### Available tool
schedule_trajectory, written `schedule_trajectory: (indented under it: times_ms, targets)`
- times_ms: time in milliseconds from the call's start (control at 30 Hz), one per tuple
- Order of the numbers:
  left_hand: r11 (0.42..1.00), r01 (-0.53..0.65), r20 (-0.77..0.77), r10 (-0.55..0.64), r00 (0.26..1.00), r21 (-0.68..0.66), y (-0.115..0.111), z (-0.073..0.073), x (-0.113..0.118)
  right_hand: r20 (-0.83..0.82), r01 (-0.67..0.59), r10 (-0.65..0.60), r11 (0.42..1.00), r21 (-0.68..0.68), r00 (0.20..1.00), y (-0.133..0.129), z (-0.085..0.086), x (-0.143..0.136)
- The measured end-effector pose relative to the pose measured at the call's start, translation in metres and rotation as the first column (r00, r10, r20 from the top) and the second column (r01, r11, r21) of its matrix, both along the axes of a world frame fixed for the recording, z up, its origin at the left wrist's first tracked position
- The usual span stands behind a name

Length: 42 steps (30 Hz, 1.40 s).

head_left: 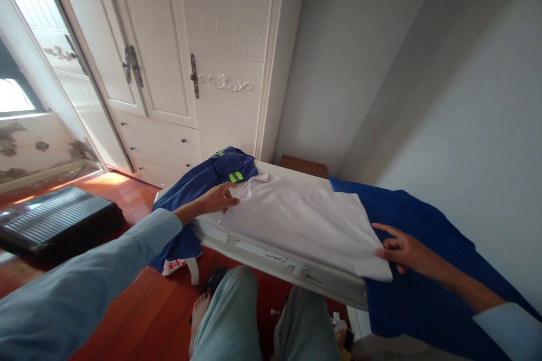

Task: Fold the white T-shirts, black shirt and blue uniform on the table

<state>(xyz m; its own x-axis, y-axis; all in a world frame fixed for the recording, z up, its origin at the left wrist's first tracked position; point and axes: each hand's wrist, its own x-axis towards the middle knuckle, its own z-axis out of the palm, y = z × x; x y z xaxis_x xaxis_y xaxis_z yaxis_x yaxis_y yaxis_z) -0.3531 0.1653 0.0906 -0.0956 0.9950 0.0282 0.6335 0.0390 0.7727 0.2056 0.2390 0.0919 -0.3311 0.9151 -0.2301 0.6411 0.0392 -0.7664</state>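
A white folded garment (296, 220) lies across a narrow white table, with slight creases and a small raised corner at its far left. My left hand (215, 198) is closed at the left edge of this garment, thumb and fingertips pinching the cloth. At the opposite edge, my right hand (404, 249) has its thumb and a finger on the white cloth, while the index finger stretches out over it. Under my right hand lies a large blue cloth (423, 214) that hangs down over the table's end. A dark blue garment with yellow-green reflective strips (231, 164) is beside my left hand.
The white table (292, 262) has carved trim on its front, close to my knees. A white wardrobe (228, 22) stands behind it. On the red wooden floor (139, 310) at the left lies a black ribbed case (63, 220). A brown wooden piece (304, 166) shows behind the table.
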Motion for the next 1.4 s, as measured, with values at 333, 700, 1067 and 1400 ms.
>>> schedule_trajectory:
  times_ms: [333,700,1067,1400]
  targets:
    - [0.952,0.293,-0.642,-0.173,0.747,0.085,0.062,0.015,0.069,0.227,-0.151,0.044,0.865,0.478,0.973,0.039,0.011,-0.069]
    - [0.984,-0.133,-0.795,0.174,0.581,0.118,0.093,-0.002,0.061,0.477,-0.476,0.238,0.741,0.475,0.846,0.073,-0.032,-0.047]
    - [0.942,0.335,-0.679,-0.227,0.698,0.030,0.090,-0.028,0.064,0.362,-0.259,0.033,0.759,0.598,0.932,0.114,-0.053,-0.041]
    - [0.955,0.295,-0.649,-0.206,0.733,0.031,0.090,-0.034,0.064,0.433,-0.211,-0.176,0.676,0.706,0.884,0.098,-0.048,-0.051]
